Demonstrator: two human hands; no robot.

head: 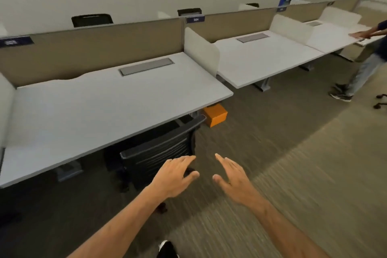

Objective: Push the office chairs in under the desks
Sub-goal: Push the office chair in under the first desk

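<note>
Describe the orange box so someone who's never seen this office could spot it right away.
Find the nearest white desk, the one with the black office chair tucked under it. At that desk's right end, the orange box sits on the carpet, partly under the desktop's corner. It is the only bright orange thing on the floor.

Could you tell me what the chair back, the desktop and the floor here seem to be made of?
Chair back: black ribbed mesh or plastic, judging by its horizontal slats; blur leaves it open. Desktop: smooth matte white laminate, probably, with even, faint reflections. Floor: striped low-pile carpet, by its fibrous streaks.
</note>
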